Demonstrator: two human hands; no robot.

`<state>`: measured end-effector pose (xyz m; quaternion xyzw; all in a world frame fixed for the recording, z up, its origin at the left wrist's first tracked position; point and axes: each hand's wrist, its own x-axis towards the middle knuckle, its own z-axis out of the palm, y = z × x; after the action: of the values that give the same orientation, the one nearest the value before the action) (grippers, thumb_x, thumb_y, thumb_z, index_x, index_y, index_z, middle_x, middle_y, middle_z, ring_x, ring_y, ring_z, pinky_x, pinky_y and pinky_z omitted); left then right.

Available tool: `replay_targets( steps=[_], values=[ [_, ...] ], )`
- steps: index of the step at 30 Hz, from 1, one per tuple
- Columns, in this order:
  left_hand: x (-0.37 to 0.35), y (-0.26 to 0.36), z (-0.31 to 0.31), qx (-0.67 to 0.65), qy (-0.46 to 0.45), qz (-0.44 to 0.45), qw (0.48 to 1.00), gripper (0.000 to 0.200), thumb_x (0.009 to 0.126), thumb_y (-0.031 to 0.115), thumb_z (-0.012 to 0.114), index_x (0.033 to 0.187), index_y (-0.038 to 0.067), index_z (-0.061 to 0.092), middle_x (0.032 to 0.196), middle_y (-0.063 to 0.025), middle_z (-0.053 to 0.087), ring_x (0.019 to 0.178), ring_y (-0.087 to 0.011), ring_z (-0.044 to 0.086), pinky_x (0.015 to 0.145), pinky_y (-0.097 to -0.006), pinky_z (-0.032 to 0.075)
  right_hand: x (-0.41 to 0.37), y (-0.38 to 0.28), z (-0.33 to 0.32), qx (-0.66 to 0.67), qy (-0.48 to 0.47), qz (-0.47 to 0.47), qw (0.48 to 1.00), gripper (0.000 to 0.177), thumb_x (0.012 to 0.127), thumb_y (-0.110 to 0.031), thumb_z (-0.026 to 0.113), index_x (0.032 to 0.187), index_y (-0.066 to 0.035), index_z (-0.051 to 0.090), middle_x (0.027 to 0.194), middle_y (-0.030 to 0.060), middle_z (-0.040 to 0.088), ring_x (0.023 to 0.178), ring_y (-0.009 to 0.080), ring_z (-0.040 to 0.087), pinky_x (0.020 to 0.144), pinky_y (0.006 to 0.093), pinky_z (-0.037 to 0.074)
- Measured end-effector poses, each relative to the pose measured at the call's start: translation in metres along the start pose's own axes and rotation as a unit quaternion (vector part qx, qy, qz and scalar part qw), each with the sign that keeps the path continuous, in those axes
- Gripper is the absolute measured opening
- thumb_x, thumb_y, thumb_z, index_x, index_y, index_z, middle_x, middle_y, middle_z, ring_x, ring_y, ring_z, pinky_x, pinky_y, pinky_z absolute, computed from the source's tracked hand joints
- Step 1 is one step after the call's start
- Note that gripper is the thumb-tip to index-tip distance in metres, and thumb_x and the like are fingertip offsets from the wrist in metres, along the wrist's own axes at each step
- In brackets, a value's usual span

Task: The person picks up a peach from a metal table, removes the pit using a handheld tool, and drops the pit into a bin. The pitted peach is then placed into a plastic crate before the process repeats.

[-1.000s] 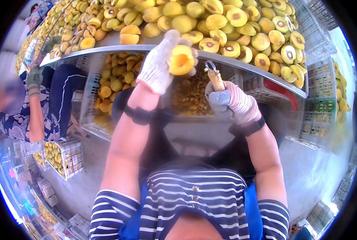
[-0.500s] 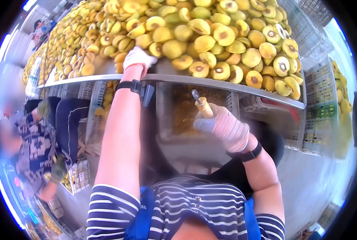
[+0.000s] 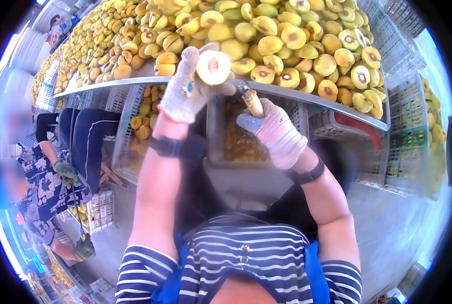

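In a pale work glove, my left hand (image 3: 193,86) is turned palm up above the metal table edge, its fingers around a halved fruit (image 3: 213,68) whose cut face points up. My right hand (image 3: 278,133), in a striped glove, is closed on the wooden handle of a small tool (image 3: 253,103). The tool's metal end is close to the left fingertips, beside the fruit. Behind both hands lies a large heap of halved yellow fruit (image 3: 269,45), many with brown centres showing.
The metal table rim (image 3: 337,113) runs across in front. Below it sit a crate of peelings or pieces (image 3: 243,147) and a crate of fruit (image 3: 144,119). Stacked crates (image 3: 403,137) stand at right. A gloved co-worker (image 3: 46,177) sits at left.
My left hand has come back from the heap and turned palm up, now holding a halved fruit. My right hand has moved up slightly with the tool. The co-worker's hands have shifted.
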<state>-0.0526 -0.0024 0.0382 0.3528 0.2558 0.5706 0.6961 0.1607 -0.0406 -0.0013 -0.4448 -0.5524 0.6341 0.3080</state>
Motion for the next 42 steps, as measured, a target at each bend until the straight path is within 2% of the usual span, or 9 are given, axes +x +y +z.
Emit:
replay_targets(
  steps=[6,8,12,14,24,32,36,40,42],
  values=[
    [0.002,-0.036,0.017,0.062,0.097,0.000,0.993,0.063,0.099,0.056,0.050,0.118,-0.004,0.059,0.100,-0.0188,0.070,0.089,-0.0271,0.069,0.082,-0.0369,0.057,0.003,-0.009,0.001,-0.059,0.041,-0.033,0.997,0.033,0.089,-0.026,0.072,0.108,0.000,0.063,0.085,0.0110,0.068,0.073,0.0240,0.065,0.068,0.0351,0.053],
    [0.004,-0.044,0.020,0.094,0.089,-0.004,0.992,0.062,0.100,0.054,0.050,0.116,-0.005,0.059,0.097,-0.0181,0.070,0.087,-0.0264,0.069,0.082,-0.0361,0.057,0.011,0.003,-0.008,-0.343,0.036,-0.252,0.904,0.023,0.091,-0.023,0.067,0.105,-0.006,0.066,0.091,0.0118,0.066,0.082,0.0289,0.066,0.072,0.0390,0.054],
    [0.007,-0.047,0.027,0.135,0.113,-0.019,0.984,0.056,0.102,0.050,0.049,0.114,-0.004,0.060,0.093,-0.0167,0.070,0.081,-0.0230,0.070,0.076,-0.0313,0.057,0.019,0.017,-0.003,-0.278,0.035,-0.131,0.951,0.018,0.091,-0.020,0.063,0.105,-0.011,0.069,0.099,0.0112,0.064,0.087,0.0283,0.066,0.071,0.0394,0.054],
    [0.006,-0.050,0.027,0.151,0.145,0.004,0.978,0.048,0.103,0.044,0.049,0.111,-0.002,0.062,0.092,-0.0141,0.071,0.079,-0.0204,0.070,0.074,-0.0297,0.056,0.015,0.016,-0.002,-0.515,0.016,-0.236,0.824,0.022,0.090,-0.020,0.064,0.110,-0.012,0.069,0.100,0.0100,0.065,0.086,0.0286,0.066,0.071,0.0376,0.054],
    [0.003,-0.047,0.032,0.130,0.098,0.038,0.986,0.035,0.100,0.035,0.059,0.103,0.001,0.068,0.097,-0.0071,0.071,0.084,-0.0145,0.066,0.081,-0.0295,0.052,0.000,-0.006,0.005,0.206,-0.038,0.112,0.971,0.025,0.087,-0.017,0.068,0.105,0.000,0.067,0.081,0.0003,0.062,0.069,0.0070,0.054,0.061,0.0256,0.046],
    [0.009,-0.056,0.041,0.161,0.155,0.010,0.975,0.021,0.096,0.017,0.065,0.102,-0.003,0.068,0.083,-0.0108,0.070,0.072,-0.0172,0.066,0.064,-0.0292,0.056,0.012,0.043,-0.001,0.059,-0.103,0.049,0.992,0.015,0.090,-0.017,0.066,0.102,-0.008,0.068,0.077,0.0028,0.063,0.068,0.0140,0.060,0.062,0.0298,0.047],
    [0.006,-0.070,0.042,0.050,0.166,0.035,0.984,0.025,0.097,0.019,0.064,0.100,-0.006,0.066,0.076,-0.0138,0.066,0.062,-0.0197,0.063,0.055,-0.0331,0.054,0.011,0.041,0.004,-0.282,-0.033,-0.319,0.904,0.019,0.092,-0.010,0.058,0.106,-0.015,0.071,0.089,0.0067,0.069,0.074,0.0240,0.066,0.066,0.0303,0.051],
    [0.007,-0.059,0.041,0.180,0.132,-0.002,0.975,0.026,0.097,0.020,0.064,0.101,-0.005,0.068,0.083,-0.0127,0.070,0.069,-0.0183,0.066,0.062,-0.0311,0.055,-0.001,0.010,0.003,-0.064,-0.091,0.010,0.994,0.020,0.088,-0.011,0.065,0.106,-0.015,0.072,0.092,0.0074,0.070,0.072,0.0255,0.065,0.065,0.0340,0.052],
    [0.007,-0.052,0.043,0.266,0.110,-0.044,0.956,0.026,0.096,0.020,0.064,0.101,-0.005,0.068,0.086,-0.0124,0.071,0.072,-0.0178,0.067,0.066,-0.0300,0.056,0.020,0.072,-0.002,-0.194,-0.091,-0.298,0.930,0.017,0.087,-0.018,0.071,0.104,-0.012,0.072,0.084,0.0042,0.069,0.068,0.0166,0.062,0.063,0.0319,0.049]
  ],
)
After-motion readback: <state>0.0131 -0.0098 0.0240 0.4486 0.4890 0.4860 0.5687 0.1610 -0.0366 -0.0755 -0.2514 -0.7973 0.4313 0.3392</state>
